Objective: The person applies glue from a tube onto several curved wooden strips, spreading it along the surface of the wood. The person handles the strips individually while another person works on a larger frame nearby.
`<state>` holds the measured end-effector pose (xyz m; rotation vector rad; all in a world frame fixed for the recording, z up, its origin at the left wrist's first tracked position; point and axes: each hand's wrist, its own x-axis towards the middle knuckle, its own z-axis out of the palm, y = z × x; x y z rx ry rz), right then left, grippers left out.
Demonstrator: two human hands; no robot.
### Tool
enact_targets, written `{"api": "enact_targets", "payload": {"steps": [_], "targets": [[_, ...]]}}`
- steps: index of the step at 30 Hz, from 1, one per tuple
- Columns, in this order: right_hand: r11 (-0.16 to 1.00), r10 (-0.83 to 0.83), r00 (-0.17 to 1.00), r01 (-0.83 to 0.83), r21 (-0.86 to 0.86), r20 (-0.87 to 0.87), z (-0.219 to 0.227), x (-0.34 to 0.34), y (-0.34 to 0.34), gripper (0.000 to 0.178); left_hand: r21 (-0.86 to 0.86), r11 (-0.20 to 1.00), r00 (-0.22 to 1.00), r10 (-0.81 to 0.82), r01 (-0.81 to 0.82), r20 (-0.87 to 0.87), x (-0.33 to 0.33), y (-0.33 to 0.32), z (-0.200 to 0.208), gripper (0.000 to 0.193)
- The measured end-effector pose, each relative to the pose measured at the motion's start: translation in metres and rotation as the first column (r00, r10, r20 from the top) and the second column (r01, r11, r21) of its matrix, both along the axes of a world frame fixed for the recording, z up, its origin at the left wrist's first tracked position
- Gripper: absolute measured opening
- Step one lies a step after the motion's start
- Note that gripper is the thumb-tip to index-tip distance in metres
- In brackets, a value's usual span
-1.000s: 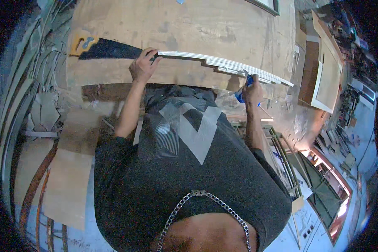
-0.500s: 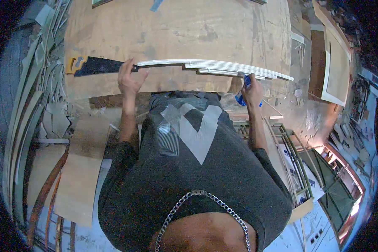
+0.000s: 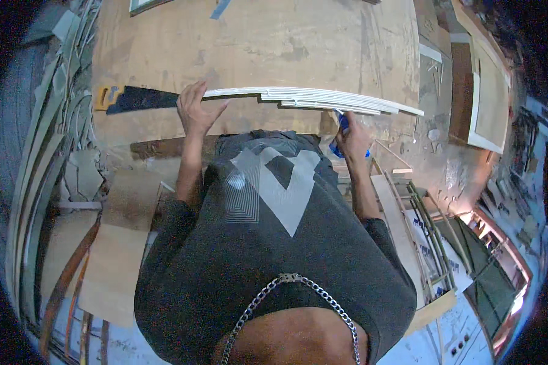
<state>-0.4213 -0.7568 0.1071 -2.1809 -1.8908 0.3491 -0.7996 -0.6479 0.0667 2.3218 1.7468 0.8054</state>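
A bundle of thin white strips (image 3: 323, 97) lies across the wooden work table (image 3: 256, 55), their ends staggered. At its left end is my left hand (image 3: 196, 109), fingers against the end of the longest strip and thumb stretched apart. A handsaw (image 3: 143, 99) with a yellow handle lies just left of that hand, which covers the blade's tip. Below the right part of the bundle, my right hand (image 3: 356, 137) is closed round a blue bottle-like object (image 3: 343, 123). Its narrow pale tip is close to the lower strips' edge. My fingers hide most of its body, so its exact kind is unclear.
A blue scrap (image 3: 220, 8) and a frame corner (image 3: 143, 6) lie at the table's far side. Long strips and boards (image 3: 39, 140) are stacked at left. A white-edged panel (image 3: 487, 103) stands at right, and a slatted wooden frame (image 3: 429, 243) lies nearer.
My right hand has moved left along the strips with the blue object. My left hand has shifted slightly right, and its thumb has moved toward the strips.
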Motion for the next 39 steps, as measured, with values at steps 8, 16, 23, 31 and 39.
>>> {"api": "enact_targets", "payload": {"steps": [8,16,23,31,39], "targets": [[0.983,0.162,0.987,-0.163,-0.084,-0.023,0.007,-0.052,0.055,0.035,-0.025,0.988,0.983,0.154,-0.152,0.102,-0.008,-0.023,-0.031,0.088],[0.973,0.157,0.988,-0.155,-0.17,0.0,0.001,-0.058,0.063,0.039,-0.008,0.975,0.941,0.218,-0.224,0.259,-0.013,-0.026,-0.038,0.097],[0.979,0.041,0.996,-0.023,-0.202,0.081,0.006,-0.024,0.051,0.037,-0.075,0.971,0.947,0.237,-0.226,0.218,-0.012,-0.025,-0.041,0.096],[0.986,-0.134,0.99,0.13,-0.104,-0.034,0.002,0.022,0.038,0.036,-0.027,0.979,0.967,0.203,-0.202,0.154,-0.006,-0.024,-0.044,0.099],[0.982,-0.139,0.99,0.141,-0.128,0.021,-0.001,0.048,0.021,0.039,-0.027,0.985,0.973,0.174,-0.171,0.154,-0.01,-0.021,-0.038,0.098]]}}
